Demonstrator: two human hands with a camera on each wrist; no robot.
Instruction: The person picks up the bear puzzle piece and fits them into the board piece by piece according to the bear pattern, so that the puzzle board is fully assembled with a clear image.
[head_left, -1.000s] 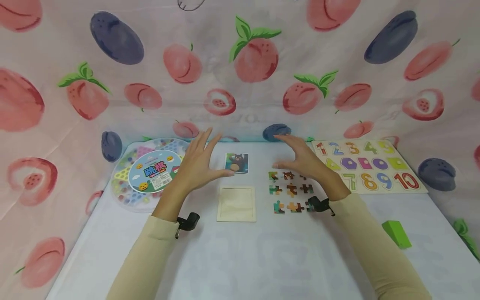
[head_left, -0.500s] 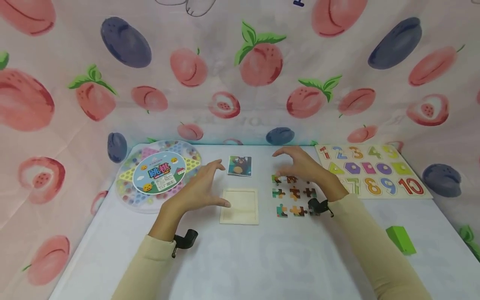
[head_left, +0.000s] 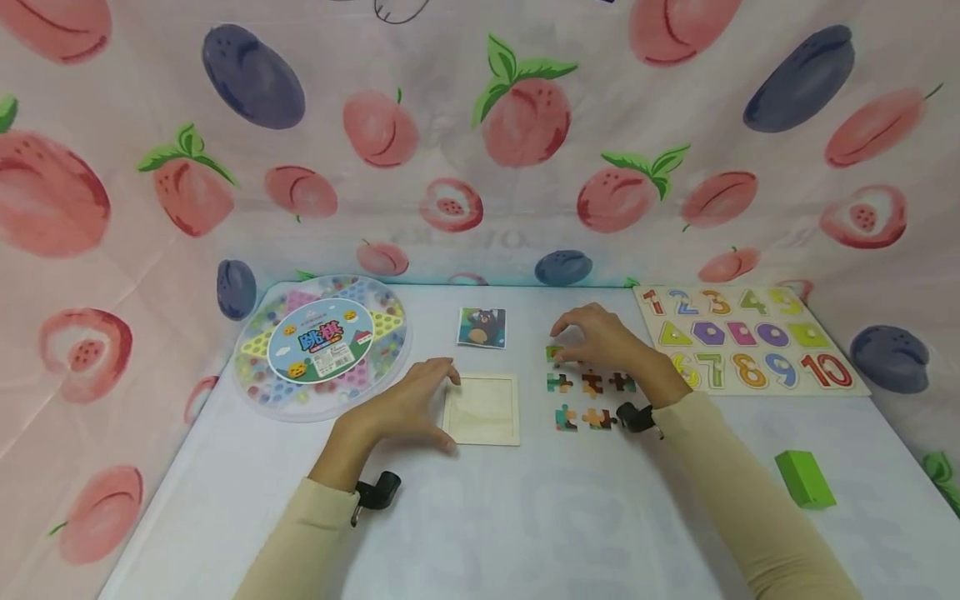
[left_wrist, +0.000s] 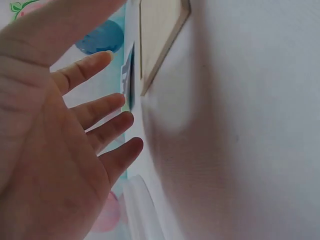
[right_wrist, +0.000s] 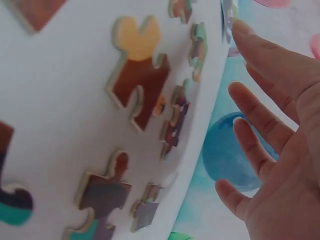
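In the head view my left hand [head_left: 401,410] hovers at the left edge of a small square wooden puzzle tray [head_left: 482,410]. The left wrist view shows this hand [left_wrist: 55,135] with fingers spread and nothing held, the tray's corner [left_wrist: 162,35] beyond. My right hand [head_left: 606,340] is over the back row of loose jigsaw pieces [head_left: 592,383], its thumb and index finger near the back-left piece [head_left: 552,353]. In the right wrist view, this hand [right_wrist: 285,135] looks apart from the pieces [right_wrist: 135,82] and holds nothing. The hand hides some back-row pieces.
A bear picture card [head_left: 482,327] lies behind the tray. At back left is a round Chinese checkers set [head_left: 322,346]. A number-and-shape board [head_left: 750,340] lies at back right, with a green block [head_left: 806,479] nearer the front. A fruit-print curtain [head_left: 465,125] stands behind.
My left hand has come down and nearer from beside the card to the tray's left edge. My right hand has lowered slightly toward the back-row pieces, its thumb and index finger closer together.
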